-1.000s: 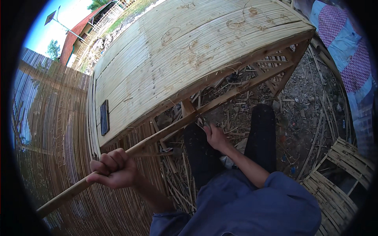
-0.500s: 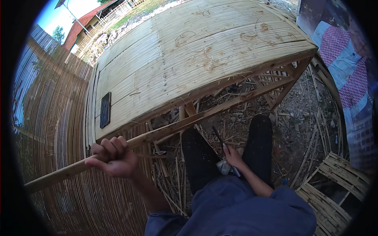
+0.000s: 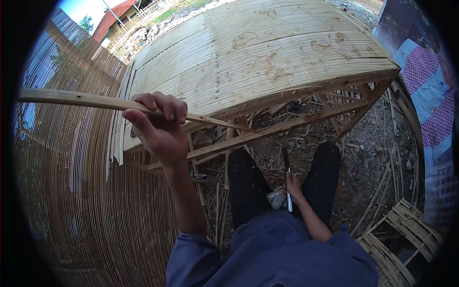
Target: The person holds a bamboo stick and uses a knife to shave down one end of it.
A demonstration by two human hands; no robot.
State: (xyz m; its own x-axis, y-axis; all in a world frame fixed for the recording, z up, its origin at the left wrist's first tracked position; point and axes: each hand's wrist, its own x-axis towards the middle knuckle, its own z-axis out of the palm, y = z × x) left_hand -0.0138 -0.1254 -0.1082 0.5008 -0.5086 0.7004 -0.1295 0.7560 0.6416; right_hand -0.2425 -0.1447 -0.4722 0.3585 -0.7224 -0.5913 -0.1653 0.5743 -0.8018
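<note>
My left hand (image 3: 161, 126) is raised at the table's near left corner, its fingers wrapped over a long pale wooden strip (image 3: 81, 99). The strip runs from the far left, through my grip, to a thin end close to the table's lower rail (image 3: 287, 125); whether the two touch, I cannot tell. Low between my knees, my right hand (image 3: 293, 186) is closed around a knife (image 3: 286, 160) with a long dark blade pointing away from me and a shiny handle end. Beyond both hands stretches the slatted bamboo table (image 3: 248, 62), with curled shavings on top.
On the left stands a woven bamboo screen (image 3: 95, 210). Split sticks and scraps litter the ground (image 3: 368, 177) under and beside the table. A slatted bamboo piece (image 3: 401, 239) lies at the lower right, and patterned cloth (image 3: 423, 95) hangs at the right.
My left hand has risen, lifting the strip's left end and tilting it. The knife now points more straight ahead. The dark phone on the table has become mostly hidden behind my left hand.
</note>
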